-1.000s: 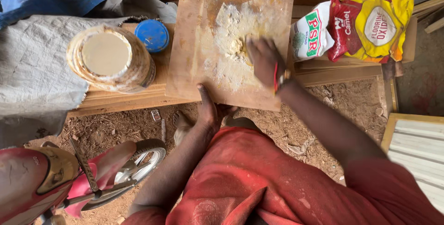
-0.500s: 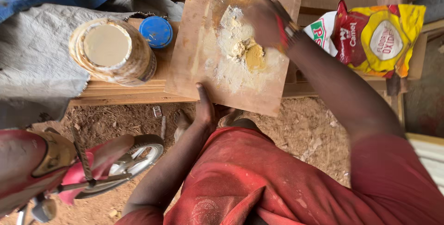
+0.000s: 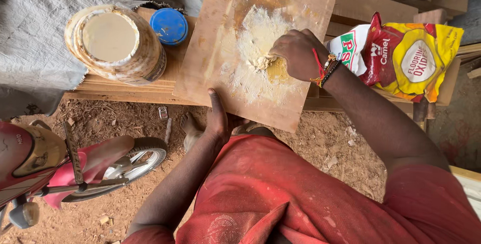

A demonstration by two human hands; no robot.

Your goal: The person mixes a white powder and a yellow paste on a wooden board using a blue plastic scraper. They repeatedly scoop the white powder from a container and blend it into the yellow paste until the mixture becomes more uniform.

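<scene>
A square plywood board [image 3: 215,68] lies tilted over a stack of planks, with a pale, crumbly heap of powdery paste [image 3: 258,36] in its middle. My right hand [image 3: 298,53] is closed and presses into the yellowish lump of paste [image 3: 275,69] at the heap's lower right. Whether it grips a tool I cannot tell. It wears red and dark wrist threads. My left hand [image 3: 216,119] grips the board's near edge, thumb on top.
An open tub of beige paste [image 3: 115,43] stands left of the board, its blue lid [image 3: 169,25] beside it. A yellow-and-red powder bag [image 3: 406,58] lies right. Grey sacking [image 3: 35,48] covers the left. A red motorcycle [image 3: 60,169] stands on the dirt.
My right hand swept from the board's middle up to its far right, then came back down onto the yellowish lump. My left hand kept hold of the near edge.
</scene>
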